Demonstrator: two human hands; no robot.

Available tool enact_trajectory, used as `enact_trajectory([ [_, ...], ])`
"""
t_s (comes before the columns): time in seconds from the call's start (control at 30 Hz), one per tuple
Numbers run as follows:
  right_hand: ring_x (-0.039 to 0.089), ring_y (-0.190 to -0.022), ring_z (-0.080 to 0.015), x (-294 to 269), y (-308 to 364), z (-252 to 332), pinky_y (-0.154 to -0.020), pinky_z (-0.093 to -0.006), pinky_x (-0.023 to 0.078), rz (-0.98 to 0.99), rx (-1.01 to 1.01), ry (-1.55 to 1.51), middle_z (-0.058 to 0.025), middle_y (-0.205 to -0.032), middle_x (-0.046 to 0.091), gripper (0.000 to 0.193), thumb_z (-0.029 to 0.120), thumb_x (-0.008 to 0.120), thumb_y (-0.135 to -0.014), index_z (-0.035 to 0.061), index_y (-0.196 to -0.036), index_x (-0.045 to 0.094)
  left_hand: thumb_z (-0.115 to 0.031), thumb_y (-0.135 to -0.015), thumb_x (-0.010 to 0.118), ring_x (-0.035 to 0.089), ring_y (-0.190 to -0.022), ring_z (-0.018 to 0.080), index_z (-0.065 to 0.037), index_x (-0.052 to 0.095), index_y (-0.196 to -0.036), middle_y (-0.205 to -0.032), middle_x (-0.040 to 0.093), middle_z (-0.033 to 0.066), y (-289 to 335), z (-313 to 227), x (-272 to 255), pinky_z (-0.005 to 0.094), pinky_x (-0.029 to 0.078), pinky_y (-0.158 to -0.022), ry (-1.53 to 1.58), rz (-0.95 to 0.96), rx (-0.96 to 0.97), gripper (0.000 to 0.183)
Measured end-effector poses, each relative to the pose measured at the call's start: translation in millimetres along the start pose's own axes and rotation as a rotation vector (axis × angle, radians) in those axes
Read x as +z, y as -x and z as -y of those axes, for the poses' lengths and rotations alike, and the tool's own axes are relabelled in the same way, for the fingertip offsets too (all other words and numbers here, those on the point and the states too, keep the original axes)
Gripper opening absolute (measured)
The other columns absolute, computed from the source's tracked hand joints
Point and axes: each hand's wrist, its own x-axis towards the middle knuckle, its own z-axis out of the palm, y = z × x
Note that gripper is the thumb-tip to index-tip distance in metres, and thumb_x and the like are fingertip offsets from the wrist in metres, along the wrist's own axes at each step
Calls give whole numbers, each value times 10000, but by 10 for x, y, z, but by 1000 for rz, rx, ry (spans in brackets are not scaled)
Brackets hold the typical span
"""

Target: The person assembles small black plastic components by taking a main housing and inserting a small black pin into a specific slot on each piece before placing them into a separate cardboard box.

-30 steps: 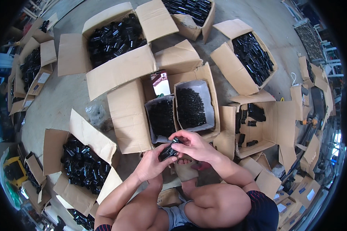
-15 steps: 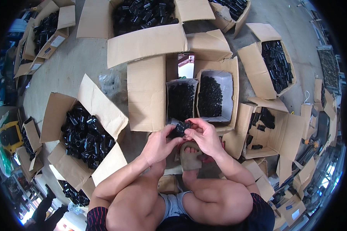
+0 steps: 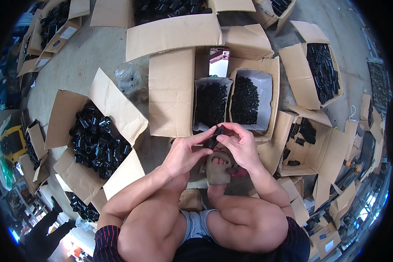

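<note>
Head view: where is the black part (image 3: 214, 139), and how do the hands hold it?

"It is between the fingertips of both hands, just below the lower edge of the middle carton (image 3: 262, 64). The left hand (image 3: 185, 153) takes it in a wide pinch, with the thumb below and the forefinger above. The right hand (image 3: 240, 146) grips the upper end more tightly, its thumb pressed on the part. The exact shape I cannot tell, because the fingers cover much of it."

What stands inside this carton?

"Two grey trays stand side by side. The left tray (image 3: 215, 80) is filled with small black pieces; the right tray (image 3: 263, 94) holds similar ones, with a bare strip along its right edge. Near the carton's upper edge a phone (image 3: 218, 63) leans upright, its screen lit."

And around it?

"At the left, a carton (image 3: 65, 109) contains a heap of glossy black parts. At the right, another carton (image 3: 312, 159) has only several dark parts, mostly toward its left side and upper left corner. One sandal (image 3: 218, 172) is under the hands, and a clear plastic bag (image 3: 129, 78) lies on the floor (image 3: 89, 56)."
</note>
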Motion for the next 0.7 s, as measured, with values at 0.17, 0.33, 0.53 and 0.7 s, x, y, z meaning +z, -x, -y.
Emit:
enact_trajectory([
  [0.17,713,-907,-129,59,43,70,-773,-265,588,-17,-65,18,-97,-1077,714,407,110,760,-933,-42,-1283,619,-24,-815,806,703,-1099,252,-186,522,-1497,-1261,684,127,-19,-127,-19,378,570,-981,-35,-69,36,757],
  [0.33,715,-895,-134,23,51,38,-762,-262,586,13,-194,141,-88,-1073,691,400,106,768,-922,-31,-1272,633,1,-818,807,682,-1127,207,-151,516,-1495,-1279,667,126,-18,-79,-22,376,565,-992,98,-37,79,752],
  [0.53,709,-849,-112,53,87,168,-628,-246,574,31,-71,125,-70,-1054,682,415,127,774,-918,-22,-1276,626,3,-836,800,664,-1183,223,-100,484,-1505,-1370,618,150,-4,-63,-19,394,560,-1007,172,24,77,747],
  [0.7,699,-815,-93,69,51,197,-486,-237,532,93,3,125,-63,-1000,692,415,159,776,-921,-24,-1262,625,-22,-836,811,680,-1159,232,-95,503,-1482,-1393,603,151,43,-15,-9,396,581,-975,106,3,123,719],
])
